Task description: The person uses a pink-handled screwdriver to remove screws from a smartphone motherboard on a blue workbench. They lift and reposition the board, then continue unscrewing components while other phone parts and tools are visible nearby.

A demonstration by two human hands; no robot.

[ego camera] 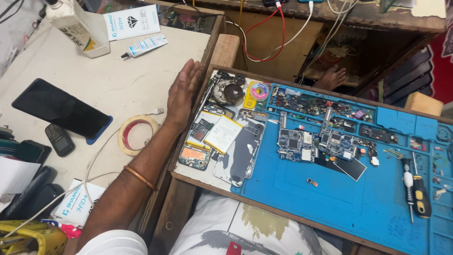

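My left hand (183, 94) lies flat and edge-on at the right edge of the white table (108, 80), fingers straight, holding nothing. It rests beside the wooden tray (198, 182) that carries a blue repair mat (330, 198). Closest to the hand, on the tray's left side, are a white and yellow battery (222, 134), a small green circuit board (194, 157) and a bare phone frame (241, 148). Two larger circuit boards (295, 144) sit in the middle of the mat. My right hand is out of view.
A tape roll (137, 134), a black smartphone (61, 113), a small keypad phone (59, 139), a glue tube (144, 46) and a white bottle (78, 26) lie on the white table. Two screwdrivers (415, 189) rest at the mat's right. Red and white cables (264, 33) hang behind.
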